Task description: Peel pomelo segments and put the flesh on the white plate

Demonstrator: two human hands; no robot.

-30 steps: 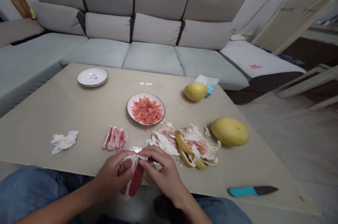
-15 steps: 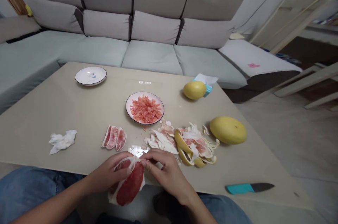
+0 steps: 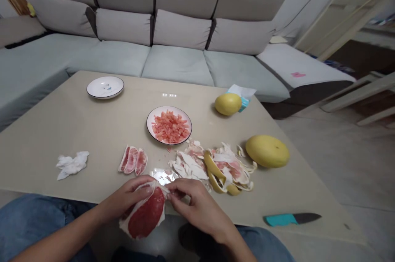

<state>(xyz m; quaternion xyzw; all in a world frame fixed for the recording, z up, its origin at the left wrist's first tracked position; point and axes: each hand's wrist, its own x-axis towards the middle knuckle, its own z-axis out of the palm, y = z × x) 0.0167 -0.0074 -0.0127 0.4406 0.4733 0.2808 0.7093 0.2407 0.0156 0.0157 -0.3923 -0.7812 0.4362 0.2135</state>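
Observation:
My left hand [image 3: 125,199] grips a large red pomelo segment [image 3: 145,216] at the table's near edge, its white membrane partly pulled back. My right hand [image 3: 197,206] pinches the membrane at the segment's top end, fingers closed. Just beyond lie three peeled segments [image 3: 133,160] on the table. A white plate of red pomelo pieces [image 3: 169,125] stands in the middle. A heap of yellow peel and white pith [image 3: 216,165] lies to the right of my hands.
Two whole yellow pomelos sit at the right, a big one [image 3: 267,151] and a smaller one [image 3: 228,103] by a tissue pack. A teal-handled knife [image 3: 291,218] lies at the near right edge. A bare white plate [image 3: 105,87] and crumpled tissue [image 3: 71,164] are at left. A grey sofa [image 3: 173,44] stands behind.
The segment has swung down and left in my left hand, showing more bare red flesh as the membrane peels away. My right hand stays pinched at its top.

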